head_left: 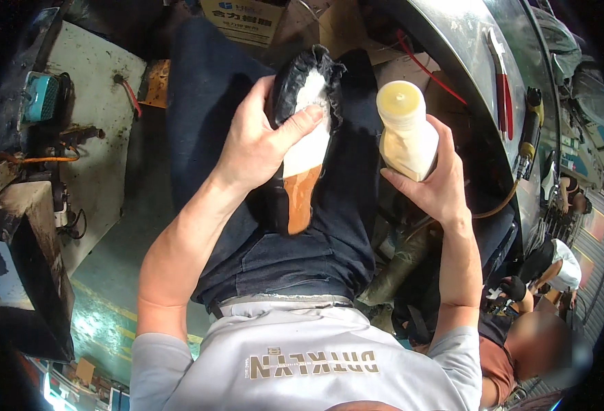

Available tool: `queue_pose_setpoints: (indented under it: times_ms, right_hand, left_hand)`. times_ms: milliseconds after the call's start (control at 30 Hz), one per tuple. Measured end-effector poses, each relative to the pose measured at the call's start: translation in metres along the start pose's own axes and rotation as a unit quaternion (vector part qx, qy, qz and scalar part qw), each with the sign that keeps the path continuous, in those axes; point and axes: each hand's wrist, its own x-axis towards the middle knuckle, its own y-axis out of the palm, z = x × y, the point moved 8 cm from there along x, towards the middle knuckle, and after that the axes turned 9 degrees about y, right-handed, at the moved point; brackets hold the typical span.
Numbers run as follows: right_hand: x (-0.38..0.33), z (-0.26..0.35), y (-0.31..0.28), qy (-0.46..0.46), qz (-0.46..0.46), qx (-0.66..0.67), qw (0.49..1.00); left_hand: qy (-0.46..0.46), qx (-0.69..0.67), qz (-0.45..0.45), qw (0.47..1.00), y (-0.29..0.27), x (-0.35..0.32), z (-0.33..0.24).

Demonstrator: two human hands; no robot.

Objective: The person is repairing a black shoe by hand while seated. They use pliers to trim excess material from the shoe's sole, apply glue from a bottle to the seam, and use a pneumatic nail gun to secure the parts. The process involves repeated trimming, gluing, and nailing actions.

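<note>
My left hand (pixel 264 133) is closed round an unfinished shoe (pixel 303 72), held sole side up above my lap. Black upper material is gathered in ruffled folds round its toe. Along the underside runs a white insole (pixel 305 154) with a brown part (pixel 300 198) toward the heel, and my thumb presses on the white area. To the right of the shoe, my right hand (pixel 439 175) grips a cream-coloured plastic bottle (pixel 409 147) with a yellowish round top (pixel 399 101) tilted upward. Bottle and shoe are apart.
A curved metal machine housing (pixel 463 41) stands at the right, with red-handled pliers (pixel 502 89) on it. Left of my legs are a pale panel (pixel 89 103), a teal device (pixel 39 98) and a dark box (pixel 31 274). A cardboard box (pixel 240 20) lies ahead; co-workers (pixel 559 267) are at far right.
</note>
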Motion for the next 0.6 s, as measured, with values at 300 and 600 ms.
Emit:
queue_pose_setpoints:
  times_ms: [300, 600]
  right_hand:
    - [0.005, 0.037, -0.025, -0.035, 0.008, -0.091, 0.995]
    - [0.007, 0.052, -0.016, -0.03, 0.005, -0.19, 0.981]
  left_hand:
    - [-0.02, 0.005, 0.002, 1.0, 0.019, -0.031, -0.022]
    - [-0.012, 0.057, -0.001, 0.998, 0.016, -0.034, -0.02]
